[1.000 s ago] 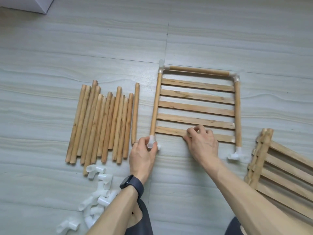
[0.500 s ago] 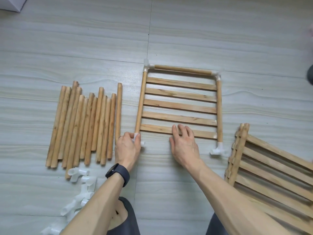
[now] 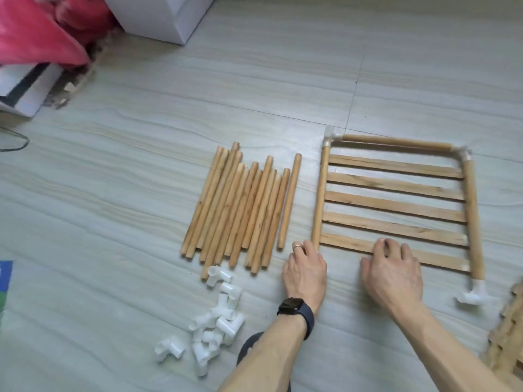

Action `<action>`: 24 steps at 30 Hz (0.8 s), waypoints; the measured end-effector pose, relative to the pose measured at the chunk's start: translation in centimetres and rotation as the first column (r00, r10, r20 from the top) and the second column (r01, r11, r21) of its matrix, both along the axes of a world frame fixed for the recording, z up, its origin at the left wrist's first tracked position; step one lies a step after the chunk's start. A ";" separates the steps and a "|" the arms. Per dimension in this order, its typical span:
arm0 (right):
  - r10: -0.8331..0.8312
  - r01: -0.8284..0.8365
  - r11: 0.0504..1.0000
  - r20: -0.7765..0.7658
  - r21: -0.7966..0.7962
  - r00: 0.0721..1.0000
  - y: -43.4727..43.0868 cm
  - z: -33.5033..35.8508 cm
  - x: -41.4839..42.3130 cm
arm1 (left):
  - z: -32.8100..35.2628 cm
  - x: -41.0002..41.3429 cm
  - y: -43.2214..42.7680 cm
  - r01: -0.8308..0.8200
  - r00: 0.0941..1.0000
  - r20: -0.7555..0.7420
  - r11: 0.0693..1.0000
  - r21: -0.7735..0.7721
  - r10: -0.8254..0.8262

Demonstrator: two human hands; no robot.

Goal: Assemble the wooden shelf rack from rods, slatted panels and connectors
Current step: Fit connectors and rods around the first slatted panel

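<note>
Pale tiled floor (image 3: 141, 193), every part laid out on it. Left hand (image 3: 305, 267) curled over the near-left corner of the panel (image 3: 396, 205), at the end of its side rod; cannot tell what it holds, the corner fitting hidden beneath. Right hand (image 3: 393, 273) spread, fingers pressing the nearest slat. Connector (image 3: 474, 295) already on the near-right corner. Further out: loose rods (image 3: 240, 213) just left of the panel, spare connectors (image 3: 218, 315) heaped nearer, spare panels (image 3: 506, 335) at the right edge.

Probably seating the near-left corner piece to close the first shelf frame. Next calls for a rod from the pile, pushed between both near corners with the panel held steady.

Against half a second ago: hands on the same spots, white piece then visible in left fingers now covered; view swung left, bringing in red cloth (image 3: 36, 29) and white box (image 3: 169, 18).
</note>
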State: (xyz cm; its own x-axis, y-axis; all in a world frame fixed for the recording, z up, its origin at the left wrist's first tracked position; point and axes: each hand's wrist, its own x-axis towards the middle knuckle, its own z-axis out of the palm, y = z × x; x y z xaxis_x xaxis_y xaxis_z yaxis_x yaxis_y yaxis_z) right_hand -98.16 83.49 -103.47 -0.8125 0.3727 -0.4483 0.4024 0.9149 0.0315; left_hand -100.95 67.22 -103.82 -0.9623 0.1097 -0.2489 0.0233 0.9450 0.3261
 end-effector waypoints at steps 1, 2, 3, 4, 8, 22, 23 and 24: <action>-0.007 0.007 1.000 0.020 0.012 1.000 -0.3 0.6 -0.6 | 0.5 -0.3 -0.1 0.002 1.000 0.025 1.000 0.025 -0.003; -0.024 0.023 1.000 0.026 0.015 0.999 -0.7 1.0 -1.1 | 1.2 -0.9 -0.7 -0.018 0.998 0.058 0.998 0.059 0.015; -0.034 0.034 0.999 -0.006 -0.017 0.999 -1.3 1.4 -1.6 | 2.0 -1.8 -1.8 -0.040 0.996 0.084 0.993 0.111 0.031; -0.027 0.023 0.996 -0.054 -0.083 0.998 -2.1 1.9 -2.1 | 3.0 -2.9 -3.4 -0.072 0.997 0.050 0.982 0.177 0.064; 0.053 -0.087 0.936 -0.106 -0.342 0.993 -5.9 2.3 -3.5 | 2.9 -9.1 -13.6 -0.355 0.907 -0.205 0.929 0.100 0.369; -0.494 0.202 0.663 -0.218 -0.721 0.842 -9.8 5.2 -3.5 | 3.2 -12.7 -21.4 -0.151 0.951 -0.244 0.974 0.169 0.190; -0.592 0.249 0.508 -0.124 -0.824 0.797 -9.9 6.0 -3.3 | 3.8 -12.0 -19.8 -0.026 0.946 -0.312 0.978 0.207 0.092; -0.674 0.292 0.318 0.001 -0.902 0.739 -10.0 6.7 -3.2 | 4.4 -11.1 -18.0 0.102 0.933 -0.359 0.967 0.235 -0.011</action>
State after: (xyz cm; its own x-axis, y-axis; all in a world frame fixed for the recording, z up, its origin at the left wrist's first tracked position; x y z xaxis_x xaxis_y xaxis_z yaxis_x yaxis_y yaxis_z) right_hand -101.39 73.51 -96.75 -0.7640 0.3674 -0.5304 0.5830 0.0408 -0.8114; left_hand -112.10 49.24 -99.45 -0.9726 0.1802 0.1466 0.2304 0.8297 0.5085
